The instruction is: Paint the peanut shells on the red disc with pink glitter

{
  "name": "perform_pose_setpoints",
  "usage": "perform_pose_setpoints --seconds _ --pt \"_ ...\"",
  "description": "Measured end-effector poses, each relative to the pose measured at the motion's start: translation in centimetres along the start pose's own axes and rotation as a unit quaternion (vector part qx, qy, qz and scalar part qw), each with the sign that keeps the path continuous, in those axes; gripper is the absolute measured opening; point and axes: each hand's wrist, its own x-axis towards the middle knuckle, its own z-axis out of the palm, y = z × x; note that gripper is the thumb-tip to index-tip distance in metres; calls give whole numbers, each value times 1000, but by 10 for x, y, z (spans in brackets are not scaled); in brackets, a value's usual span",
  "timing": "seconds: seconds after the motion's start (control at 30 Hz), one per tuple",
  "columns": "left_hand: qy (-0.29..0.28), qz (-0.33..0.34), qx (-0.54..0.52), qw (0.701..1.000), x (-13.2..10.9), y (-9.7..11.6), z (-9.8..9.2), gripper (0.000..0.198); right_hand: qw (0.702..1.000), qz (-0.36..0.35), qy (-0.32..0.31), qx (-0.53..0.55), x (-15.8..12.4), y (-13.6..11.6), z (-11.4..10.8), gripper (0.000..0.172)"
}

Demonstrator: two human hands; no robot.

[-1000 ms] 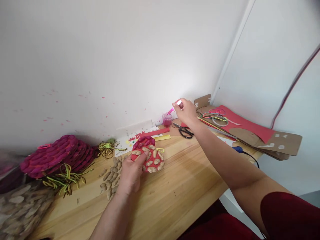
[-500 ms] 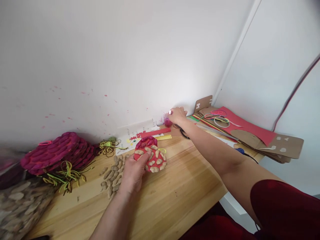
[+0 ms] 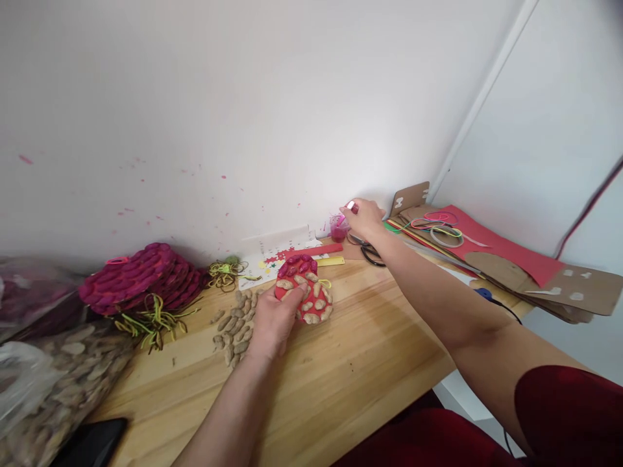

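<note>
Holding a red disc (image 3: 314,299) studded with peanut shells, the left hand (image 3: 275,319) grips its near-left edge, thumb on top, and keeps it flat on the counter (image 3: 350,376) near the middle. The right hand (image 3: 366,219) is stretched far to a small cup of pink paint (image 3: 338,231) by the wall, pinching what looks like a brush (image 3: 351,207). Only the shells along the disc's far edge are magenta; the rest are bare tan, so most of the painting seems left. Loose peanuts (image 3: 236,326) lie just left, and finished magenta pieces (image 3: 146,280) are stacked further left.
</note>
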Motion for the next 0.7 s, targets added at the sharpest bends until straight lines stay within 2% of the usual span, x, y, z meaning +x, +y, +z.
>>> perform_pose_setpoints --seconds 0.13,0.17,0.23,0.27,0.37,0.43,0.5,0.6,0.7 --pt "-5 44 64 997 3 -3 -4 42 996 24 50 70 -17 3 -14 30" --pt "-6 54 81 995 2 -3 -5 41 984 24 75 159 -26 1 -19 29" --pt "-4 72 111 991 1 -1 -5 39 936 11 78 343 -49 -6 -28 27" --pt "-1 80 125 989 0 1 -4 37 912 6 53 408 -62 -11 -33 27" --pt "6 100 162 982 -5 5 -2 34 861 -46 -12 506 -103 -32 -43 30" --pt "13 116 180 977 -8 7 0 31 853 -98 -32 512 -125 -43 -46 29" --pt "22 132 192 972 -11 9 1 27 858 -144 -13 492 -139 -50 -45 23" --pt "28 147 204 967 -13 11 3 26 871 -191 28 452 -150 -50 -42 14" --pt "24 149 208 966 -14 11 3 27 875 -218 42 430 -152 -46 -41 12"
